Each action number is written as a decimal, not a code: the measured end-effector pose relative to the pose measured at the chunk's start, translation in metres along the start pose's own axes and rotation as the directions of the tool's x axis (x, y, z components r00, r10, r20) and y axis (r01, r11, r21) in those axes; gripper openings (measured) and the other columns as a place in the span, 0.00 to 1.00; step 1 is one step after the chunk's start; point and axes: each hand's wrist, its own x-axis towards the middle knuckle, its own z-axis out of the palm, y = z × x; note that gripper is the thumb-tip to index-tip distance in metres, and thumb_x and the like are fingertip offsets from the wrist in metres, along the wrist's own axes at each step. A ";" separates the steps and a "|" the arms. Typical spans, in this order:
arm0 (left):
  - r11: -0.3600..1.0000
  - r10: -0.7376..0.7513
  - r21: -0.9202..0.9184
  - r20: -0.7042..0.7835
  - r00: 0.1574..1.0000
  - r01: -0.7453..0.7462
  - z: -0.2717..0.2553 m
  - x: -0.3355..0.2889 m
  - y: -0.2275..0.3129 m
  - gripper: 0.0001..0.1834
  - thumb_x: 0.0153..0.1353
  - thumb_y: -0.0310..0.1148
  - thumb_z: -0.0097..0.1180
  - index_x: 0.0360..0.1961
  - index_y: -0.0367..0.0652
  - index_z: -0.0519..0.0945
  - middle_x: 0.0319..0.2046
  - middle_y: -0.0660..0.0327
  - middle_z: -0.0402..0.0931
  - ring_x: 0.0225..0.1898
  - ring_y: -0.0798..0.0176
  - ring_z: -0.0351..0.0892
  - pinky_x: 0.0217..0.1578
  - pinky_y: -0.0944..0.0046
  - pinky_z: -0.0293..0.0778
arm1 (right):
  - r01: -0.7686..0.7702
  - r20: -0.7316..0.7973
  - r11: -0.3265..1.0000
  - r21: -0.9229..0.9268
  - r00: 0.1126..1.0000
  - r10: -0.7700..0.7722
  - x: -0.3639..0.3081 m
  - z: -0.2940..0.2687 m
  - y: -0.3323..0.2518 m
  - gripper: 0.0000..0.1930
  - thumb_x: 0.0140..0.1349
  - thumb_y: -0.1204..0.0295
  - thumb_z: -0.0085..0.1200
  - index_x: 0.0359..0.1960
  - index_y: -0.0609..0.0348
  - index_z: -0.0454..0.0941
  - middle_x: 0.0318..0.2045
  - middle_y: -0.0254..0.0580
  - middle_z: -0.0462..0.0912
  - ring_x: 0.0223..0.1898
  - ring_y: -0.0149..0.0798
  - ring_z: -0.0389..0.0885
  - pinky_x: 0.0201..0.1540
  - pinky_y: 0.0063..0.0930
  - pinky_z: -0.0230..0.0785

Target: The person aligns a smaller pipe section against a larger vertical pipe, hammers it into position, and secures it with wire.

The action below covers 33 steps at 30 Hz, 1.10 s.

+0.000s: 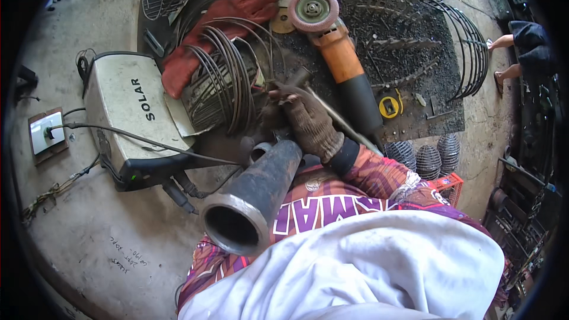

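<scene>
My right hand (313,120), in a brown knit glove, is closed just beyond the far end of a wide steel pipe (264,172). Its fingers curl round something I cannot make out, near a short dark metal cylinder (300,76). The pipe slants toward me, its bare-metal open end facing the lower left. A dark brown patch beside my right fingers may be part of my left glove, but its fingers do not show. An orange and black angle grinder (342,56) with a round pinkish disc lies to the right of my right hand.
Left stands a white boxy machine (133,104) with cables. Coiled metal rods (237,83) and a red glove (240,15) lie beyond. A yellow tape measure (389,107), dark debris (409,29), a curved rod cage (474,47) and spiral metal pieces (428,162) are right. Another person (527,44) is far right.
</scene>
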 end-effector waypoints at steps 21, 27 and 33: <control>0.776 -0.340 -0.629 -0.362 0.868 0.042 0.020 0.019 0.000 0.52 0.49 0.41 0.78 0.68 0.36 0.59 0.55 0.52 0.77 0.56 0.55 0.78 0.55 0.57 0.75 | 0.109 -0.245 0.946 -0.304 0.951 -0.189 -0.086 -0.016 -0.022 0.20 0.70 0.66 0.59 0.56 0.67 0.73 0.43 0.39 0.80 0.43 0.28 0.76 0.48 0.24 0.72; 0.752 -0.417 -0.657 -0.420 0.806 0.046 0.027 0.015 0.002 0.45 0.49 0.39 0.78 0.64 0.38 0.67 0.50 0.55 0.80 0.54 0.56 0.79 0.58 0.57 0.72 | -0.300 -0.173 0.949 -0.094 0.944 0.281 -0.082 -0.012 -0.013 0.21 0.72 0.63 0.54 0.59 0.66 0.73 0.42 0.43 0.83 0.34 0.33 0.85 0.38 0.27 0.81; 0.862 -0.402 -0.503 -0.608 0.685 0.060 0.059 -0.020 0.017 0.39 0.54 0.40 0.74 0.61 0.35 0.68 0.45 0.52 0.77 0.45 0.51 0.80 0.48 0.54 0.76 | -0.184 -0.270 0.975 -0.121 0.952 0.146 -0.080 -0.016 0.019 0.19 0.72 0.65 0.54 0.58 0.65 0.76 0.41 0.39 0.84 0.34 0.28 0.84 0.34 0.22 0.80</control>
